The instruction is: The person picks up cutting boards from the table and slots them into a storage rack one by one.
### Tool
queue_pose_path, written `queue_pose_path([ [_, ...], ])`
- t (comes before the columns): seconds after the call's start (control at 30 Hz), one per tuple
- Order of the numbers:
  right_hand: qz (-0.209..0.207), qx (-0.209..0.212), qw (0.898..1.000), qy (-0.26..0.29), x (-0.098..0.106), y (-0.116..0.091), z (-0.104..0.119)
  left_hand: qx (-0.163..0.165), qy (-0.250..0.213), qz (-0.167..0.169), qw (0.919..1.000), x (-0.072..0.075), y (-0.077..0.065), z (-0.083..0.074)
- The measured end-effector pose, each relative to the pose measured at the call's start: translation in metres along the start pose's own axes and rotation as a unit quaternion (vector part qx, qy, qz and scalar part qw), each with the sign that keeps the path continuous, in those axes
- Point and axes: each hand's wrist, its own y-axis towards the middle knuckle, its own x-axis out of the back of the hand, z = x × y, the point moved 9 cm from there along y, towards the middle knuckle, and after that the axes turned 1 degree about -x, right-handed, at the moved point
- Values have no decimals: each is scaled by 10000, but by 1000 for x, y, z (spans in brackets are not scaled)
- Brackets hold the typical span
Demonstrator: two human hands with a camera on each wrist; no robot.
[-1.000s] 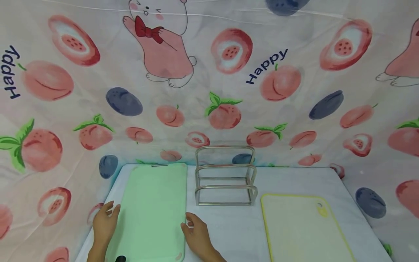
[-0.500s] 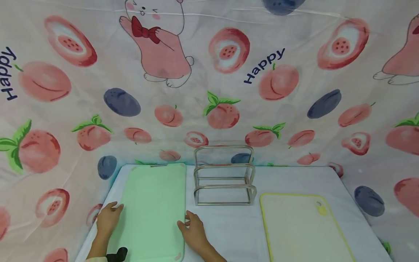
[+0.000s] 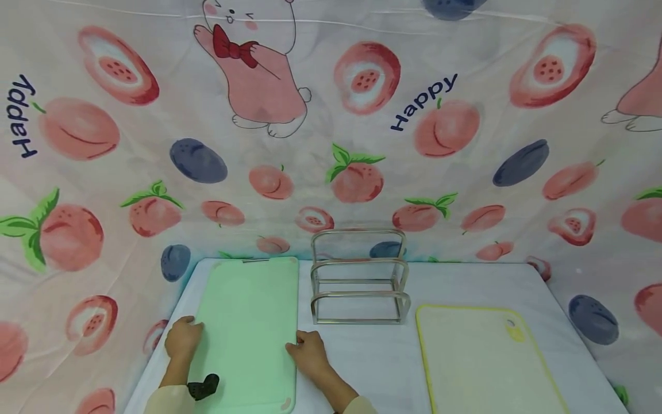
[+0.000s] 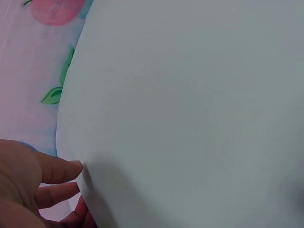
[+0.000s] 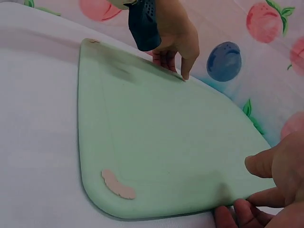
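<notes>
A light green cutting board [image 3: 250, 322] lies flat on the left part of the table. My left hand [image 3: 183, 339] grips its left long edge, with the thumb at the rim and the other fingers down beside it in the left wrist view. On the opposite edge is my right hand [image 3: 310, 353], its fingers curled against the rim and partly below it. In the right wrist view the right thumb [image 5: 261, 164] hovers over the board's surface. Pinkish corner pads [image 5: 116, 185] mark the board's near end. The fingertips under the board are hidden.
A metal wire rack [image 3: 359, 293] stands at the back, just right of the green board. Farther right lies a pale cutting board with a yellow rim [image 3: 420, 333]. White cloth [image 3: 362, 368] covers the table, and a fruit-printed curtain [image 3: 310, 144] surrounds it.
My left hand has moved right and closed onto the board's left edge. The right hand's fingers have curled in at the right edge. The board has not visibly moved.
</notes>
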Motion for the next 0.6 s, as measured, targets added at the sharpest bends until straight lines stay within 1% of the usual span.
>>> queue_pose_path([
  [0.07, 123, -18, 9997, 214, -2, 0, 1, 37, 20, -35, 10000, -2, -1, -1],
  [0.17, 385, -233, 9978, 492, -3, 1, 0, 243, -163, -32, 9996, -6, -2, 0],
  [0.3, 841, -631, 9894, 1007, -5, 4, -5, 653, -695, -164, 9953, -10, -3, 7],
  [0.4, 1110, -800, 9806, 1403, -6, 4, -7, 821, -1047, -343, 9905, -11, -5, 12],
  [0.5, 1187, -870, 9750, 1667, -6, 4, -11, 859, -1289, -438, 9870, -11, -7, 14],
  [0.6, 1104, -983, 9692, 1971, -4, 2, -16, 833, -1423, -409, 9855, -13, -7, 15],
])
